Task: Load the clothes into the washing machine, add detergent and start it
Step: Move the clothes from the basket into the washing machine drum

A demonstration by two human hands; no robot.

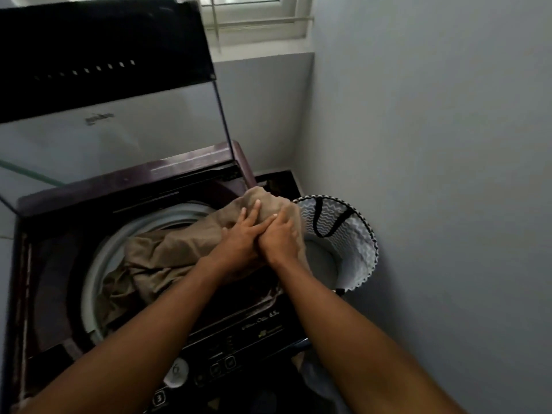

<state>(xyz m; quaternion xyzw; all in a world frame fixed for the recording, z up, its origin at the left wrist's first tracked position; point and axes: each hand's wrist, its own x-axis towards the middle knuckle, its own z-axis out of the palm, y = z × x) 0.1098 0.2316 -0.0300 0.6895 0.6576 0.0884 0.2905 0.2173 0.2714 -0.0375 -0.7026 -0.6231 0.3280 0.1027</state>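
The brown garment (167, 258) trails from the washing machine drum (98, 264) over its rim. My left hand (239, 237) presses it with straight fingers; my right hand (280, 237) clutches the bunched end beside the laundry basket (352, 234). That end could slide back out, I'd say.
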